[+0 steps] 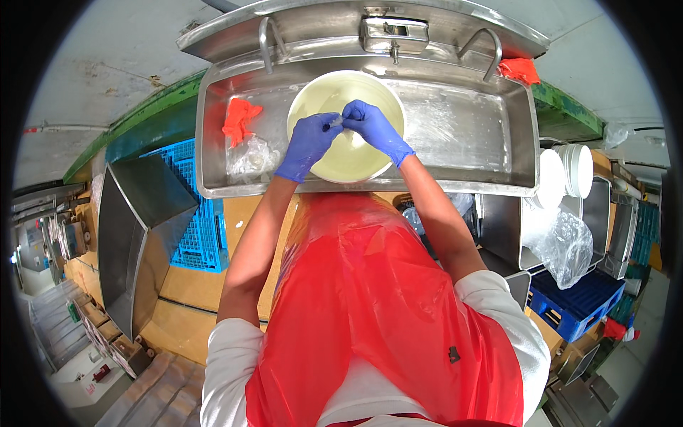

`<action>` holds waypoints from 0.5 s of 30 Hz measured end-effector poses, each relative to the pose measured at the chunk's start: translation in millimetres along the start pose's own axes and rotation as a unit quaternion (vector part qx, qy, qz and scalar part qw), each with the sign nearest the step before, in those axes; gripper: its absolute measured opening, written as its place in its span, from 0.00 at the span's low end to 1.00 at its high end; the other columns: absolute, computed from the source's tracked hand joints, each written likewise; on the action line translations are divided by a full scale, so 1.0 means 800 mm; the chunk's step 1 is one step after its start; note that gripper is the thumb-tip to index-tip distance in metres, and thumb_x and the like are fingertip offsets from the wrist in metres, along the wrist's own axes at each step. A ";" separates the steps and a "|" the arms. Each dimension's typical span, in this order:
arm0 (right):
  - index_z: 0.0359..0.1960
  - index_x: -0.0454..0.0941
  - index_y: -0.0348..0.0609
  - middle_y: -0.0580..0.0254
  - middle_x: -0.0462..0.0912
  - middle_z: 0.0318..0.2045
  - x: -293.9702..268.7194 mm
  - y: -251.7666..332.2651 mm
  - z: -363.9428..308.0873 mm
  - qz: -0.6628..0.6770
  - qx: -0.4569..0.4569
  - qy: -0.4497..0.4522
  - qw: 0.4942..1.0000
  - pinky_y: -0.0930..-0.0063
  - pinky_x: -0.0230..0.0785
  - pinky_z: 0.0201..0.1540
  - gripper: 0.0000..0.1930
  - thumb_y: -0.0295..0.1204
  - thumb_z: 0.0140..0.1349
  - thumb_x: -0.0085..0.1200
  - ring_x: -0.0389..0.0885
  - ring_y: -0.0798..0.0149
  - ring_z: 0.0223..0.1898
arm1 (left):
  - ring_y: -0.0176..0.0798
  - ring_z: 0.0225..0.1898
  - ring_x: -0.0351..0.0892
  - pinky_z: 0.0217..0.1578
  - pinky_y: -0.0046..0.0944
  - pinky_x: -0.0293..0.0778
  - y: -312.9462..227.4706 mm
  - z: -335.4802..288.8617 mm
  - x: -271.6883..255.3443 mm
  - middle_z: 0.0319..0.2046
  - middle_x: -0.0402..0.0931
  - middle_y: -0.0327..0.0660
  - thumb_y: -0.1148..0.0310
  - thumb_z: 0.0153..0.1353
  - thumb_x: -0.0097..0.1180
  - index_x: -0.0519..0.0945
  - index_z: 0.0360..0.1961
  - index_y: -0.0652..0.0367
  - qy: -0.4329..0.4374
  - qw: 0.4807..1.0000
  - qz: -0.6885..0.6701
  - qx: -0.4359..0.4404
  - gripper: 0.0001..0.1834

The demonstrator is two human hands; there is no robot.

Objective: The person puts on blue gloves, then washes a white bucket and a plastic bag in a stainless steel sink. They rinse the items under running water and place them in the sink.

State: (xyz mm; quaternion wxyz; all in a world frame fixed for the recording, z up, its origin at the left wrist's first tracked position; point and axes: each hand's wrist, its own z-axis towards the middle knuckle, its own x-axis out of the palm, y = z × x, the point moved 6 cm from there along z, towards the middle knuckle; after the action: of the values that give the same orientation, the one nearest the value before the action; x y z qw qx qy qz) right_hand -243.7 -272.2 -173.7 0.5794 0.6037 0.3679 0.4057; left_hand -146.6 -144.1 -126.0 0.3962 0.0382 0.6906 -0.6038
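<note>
Both my hands wear blue gloves and meet over a round white tub [294, 97]. Pale yellowish liquid [352, 156] shows inside the tub, which stands in a long stainless steel sink [455, 135]. My left hand [311, 142] has its fingertips pinched together. Thumb and fingers of my right hand [375, 128] are pinched too, close beside the left. A small translucent piece [336, 122] shows between the fingertips; its kind is too small to tell. Left of the tub, a crumpled orange-red cloth [240, 121] and clear plastic [254, 158] lie in the sink.
Two curved spouts [267, 44] [491, 53] and a steel wall dispenser [395, 34] line the sink's back. Another red cloth [519, 70] lies at its right corner. Blue crates [192, 235] and a steel bin [117, 242] stand left; white buckets [575, 171] and a blue pallet [576, 302] right.
</note>
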 end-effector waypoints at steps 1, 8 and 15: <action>0.36 0.80 0.38 0.68 0.82 0.30 0.002 0.000 0.002 0.029 0.003 0.002 1.000 0.76 0.72 0.41 0.06 0.25 0.65 0.66 0.79 0.74 0.34 | 0.49 0.40 0.89 0.43 0.43 0.80 -0.003 0.000 -0.001 0.40 0.88 0.51 0.62 0.69 0.60 0.86 0.48 0.66 -0.004 0.998 0.058 0.020 0.17; 0.38 0.78 0.37 0.66 0.81 0.30 -0.014 -0.004 0.007 -0.088 -0.008 -0.011 0.996 0.75 0.73 0.41 0.08 0.25 0.65 0.66 0.80 0.73 0.33 | 0.57 0.34 0.86 0.39 0.49 0.78 -0.010 0.015 -0.007 0.33 0.85 0.54 0.59 0.69 0.59 0.88 0.43 0.60 0.064 0.982 0.174 0.046 0.15; 0.60 0.81 0.57 0.59 0.82 0.42 0.005 0.051 -0.024 -0.361 -0.111 -0.021 0.926 0.58 0.75 0.50 0.27 0.37 0.57 0.69 0.80 0.53 0.46 | 0.46 0.24 0.81 0.31 0.44 0.74 0.019 0.024 -0.010 0.26 0.83 0.54 0.61 0.64 0.60 0.89 0.36 0.63 0.077 0.994 0.060 -0.047 0.14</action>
State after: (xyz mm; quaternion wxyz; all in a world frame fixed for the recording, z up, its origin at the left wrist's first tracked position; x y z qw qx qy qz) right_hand -260.5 -263.5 -132.4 0.7573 0.3703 0.5015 0.1944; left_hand -123.3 -153.5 -132.8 0.3788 0.1077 0.7431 -0.5410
